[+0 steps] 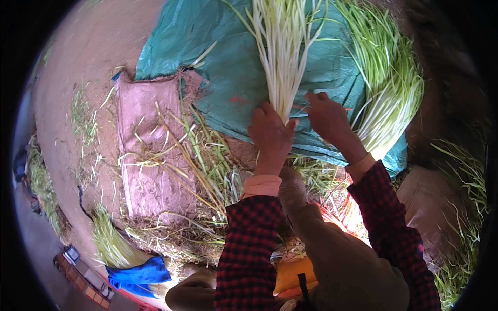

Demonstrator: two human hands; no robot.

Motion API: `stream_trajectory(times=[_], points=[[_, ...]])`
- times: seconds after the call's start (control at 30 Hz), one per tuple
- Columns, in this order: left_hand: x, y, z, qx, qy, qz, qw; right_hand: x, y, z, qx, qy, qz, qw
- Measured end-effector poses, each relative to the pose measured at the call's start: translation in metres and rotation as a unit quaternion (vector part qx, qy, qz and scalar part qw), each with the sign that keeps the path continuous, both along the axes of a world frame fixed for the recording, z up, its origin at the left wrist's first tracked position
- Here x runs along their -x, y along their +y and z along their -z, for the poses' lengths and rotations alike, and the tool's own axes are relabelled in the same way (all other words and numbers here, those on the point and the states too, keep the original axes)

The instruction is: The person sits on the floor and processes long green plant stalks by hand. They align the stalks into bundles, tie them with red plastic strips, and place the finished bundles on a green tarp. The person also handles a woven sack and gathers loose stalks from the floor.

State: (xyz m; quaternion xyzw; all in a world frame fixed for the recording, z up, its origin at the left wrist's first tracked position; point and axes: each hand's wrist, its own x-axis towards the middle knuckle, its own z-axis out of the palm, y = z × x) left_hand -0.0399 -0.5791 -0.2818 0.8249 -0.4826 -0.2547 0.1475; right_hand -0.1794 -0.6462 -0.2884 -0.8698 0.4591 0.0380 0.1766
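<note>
A bunch of long pale stalks with green leaves, perhaps garlic chives, lies on a teal woven plastic sheet. My left hand grips its narrow lower end. To the right of that end is my right hand, its fingers bent near a thin red strand that runs behind the stalks and shows again past the hand; whether the fingers pinch it I cannot tell. A larger pile of similar green and white stalks rests on the sheet's right side, beyond my right wrist.
A pinkish woven sack lies at the left under loose stalks. Red strands lie beside my leg. At the lower left, a blue cloth wraps another bunch. Plant scraps cover the dirt floor. Part of a person shows at the far left.
</note>
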Motion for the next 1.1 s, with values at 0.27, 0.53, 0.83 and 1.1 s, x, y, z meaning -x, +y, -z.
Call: stream_trajectory(times=[0.27,0.53,0.83,1.1], points=[[-0.031,0.041,-0.003,0.173,0.004,-0.075,0.982,-0.010,0.019,-0.039,-0.005,-0.103,0.086,0.991],[-0.130,0.185,0.014,0.147,-0.128,-0.257,0.946,-0.013,0.058,-0.038,-0.045,-0.183,0.055,0.981],[-0.126,0.257,0.015,-0.022,-0.149,-0.296,0.943,-0.028,0.079,-0.042,-0.089,-0.183,0.010,0.979],[-0.155,0.268,0.029,-0.073,-0.238,-0.176,0.952,-0.045,0.096,-0.054,-0.119,-0.170,-0.059,0.976]])
